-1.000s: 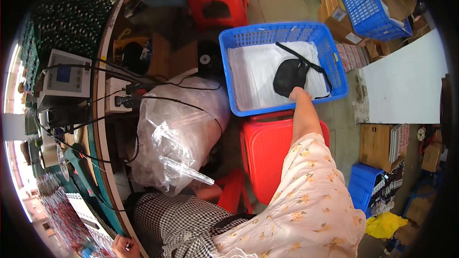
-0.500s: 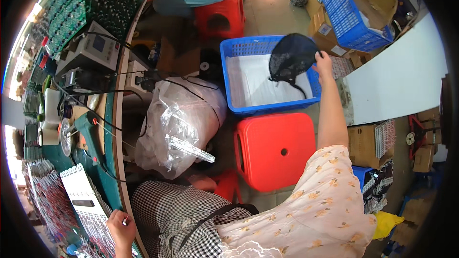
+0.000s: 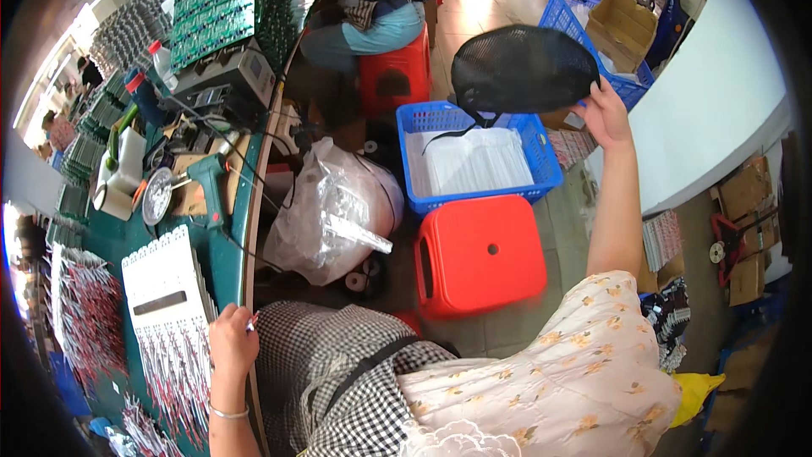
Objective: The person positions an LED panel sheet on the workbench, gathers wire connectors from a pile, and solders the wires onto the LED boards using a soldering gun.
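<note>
We are resting our left hand [image 3: 232, 340] at the green bench edge, fingers curled around something too small to identify | glossy red plastic stool [image 3: 480, 252]; ribbed blue crate [image 3: 474, 159] | our right hand [image 3: 606, 112], arm outstretched, is pinching the rim of a domed black mesh cap [image 3: 520, 69] above the crate

matt black mesh cloth cap [image 3: 520, 68], glossy red plastic stool [image 3: 480, 254], perforated blue plastic crate [image 3: 474, 156], crinkled clear plastic bag [image 3: 334, 207]
</note>
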The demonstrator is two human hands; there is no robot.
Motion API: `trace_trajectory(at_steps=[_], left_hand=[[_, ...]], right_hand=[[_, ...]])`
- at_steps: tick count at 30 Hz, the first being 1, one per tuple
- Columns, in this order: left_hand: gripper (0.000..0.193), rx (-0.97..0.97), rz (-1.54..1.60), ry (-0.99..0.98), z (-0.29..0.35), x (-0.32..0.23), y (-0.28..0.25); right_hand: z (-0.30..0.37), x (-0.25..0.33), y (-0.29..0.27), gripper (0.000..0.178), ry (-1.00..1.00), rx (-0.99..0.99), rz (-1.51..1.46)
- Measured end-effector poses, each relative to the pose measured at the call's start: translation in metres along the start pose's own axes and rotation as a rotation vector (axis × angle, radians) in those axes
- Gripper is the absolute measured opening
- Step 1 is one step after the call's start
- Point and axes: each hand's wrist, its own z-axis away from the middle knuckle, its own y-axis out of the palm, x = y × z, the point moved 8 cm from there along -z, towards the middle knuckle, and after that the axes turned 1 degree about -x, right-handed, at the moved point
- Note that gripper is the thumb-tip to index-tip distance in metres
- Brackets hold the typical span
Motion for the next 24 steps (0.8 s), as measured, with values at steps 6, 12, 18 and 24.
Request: trace_trajectory(at_steps=[6,12,18,24], left_hand=[[0.018,0.0,0.022,0.072,-0.004,-0.005,-0.001],[0.018,0.022,-0.012,0.09,-0.004,-0.005,0.002],[0.017,0.068,-0.058,0.12,-0.003,-0.01,0.002],[0.015,0.066,-0.092,0.075,0.001,-0.012,0.001]], right_hand=[[0.158,-0.072,-0.011,0.022,0.77,0.261,0.633],[0.298,-0.203,0.006,0.036,1.102,0.695,1.087],[0.357,-0.237,0.016,0.039,1.463,0.937,0.962],[0.308,-0.23,0.005,0.04,1.402,0.845,1.312]])
